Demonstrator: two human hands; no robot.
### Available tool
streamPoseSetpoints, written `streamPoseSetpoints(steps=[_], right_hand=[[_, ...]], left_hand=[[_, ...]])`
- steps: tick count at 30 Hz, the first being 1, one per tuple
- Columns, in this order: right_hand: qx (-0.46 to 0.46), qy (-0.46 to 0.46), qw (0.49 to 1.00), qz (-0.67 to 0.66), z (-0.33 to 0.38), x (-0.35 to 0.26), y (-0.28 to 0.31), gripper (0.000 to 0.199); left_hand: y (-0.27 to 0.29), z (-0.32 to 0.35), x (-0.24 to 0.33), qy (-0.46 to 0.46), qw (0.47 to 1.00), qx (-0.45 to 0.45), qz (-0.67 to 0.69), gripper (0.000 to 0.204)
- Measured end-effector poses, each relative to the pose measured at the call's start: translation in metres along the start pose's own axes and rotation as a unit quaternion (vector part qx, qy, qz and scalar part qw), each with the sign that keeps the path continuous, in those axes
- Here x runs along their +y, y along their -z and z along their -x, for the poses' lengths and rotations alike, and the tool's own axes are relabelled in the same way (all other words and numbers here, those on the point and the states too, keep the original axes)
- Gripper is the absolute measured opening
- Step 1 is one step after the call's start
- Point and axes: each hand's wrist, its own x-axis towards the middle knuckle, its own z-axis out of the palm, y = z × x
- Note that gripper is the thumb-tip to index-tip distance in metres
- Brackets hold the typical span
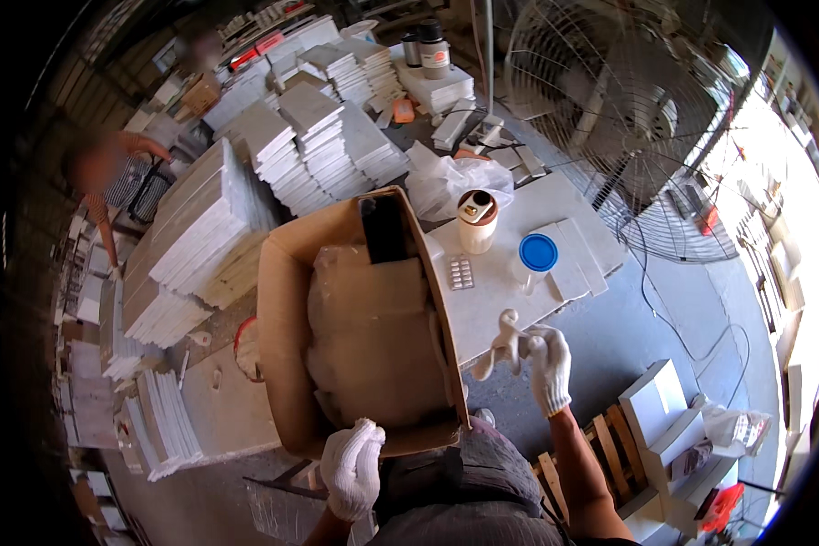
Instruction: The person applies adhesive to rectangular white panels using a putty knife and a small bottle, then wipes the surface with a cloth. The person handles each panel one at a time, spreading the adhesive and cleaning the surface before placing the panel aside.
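Observation:
A white knitted glove covers each of my hands. My left hand (353, 469) is at the near left corner of an open cardboard box (280, 273), its fingers curled together; whether they grip anything is hidden. Inside the box lie flat pieces under cloudy plastic wrap (373, 337) and a black flat object (383, 229). To the right of the box, my right hand (550, 364) is closed on a limp white glove (500, 346), which hangs out to the left of my fingers.
A cup (477, 221), a blue-lidded container (538, 254) and a pill blister pack (460, 272) rest on the slab table (555, 205). Stacked slabs (214, 218) rise at left, near another person (123, 173). A large fan (623, 118) stands right, above a floor cable (669, 314).

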Motion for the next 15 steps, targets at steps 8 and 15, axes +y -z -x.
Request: streamPoseSetpoints(steps=[8,15], right_hand=[[-0.247,0.219,0.941,-0.082,0.078,-0.116,-0.012,0.028],[-0.471,0.342,0.813,-0.023,0.126,-0.127,-0.074,0.009]], left_hand=[[0.005,0.03,0.059,0.175,0.94,-0.025,0.292,0.096],[0.014,0.054,0.068,0.266,0.889,0.023,0.372,0.081]])
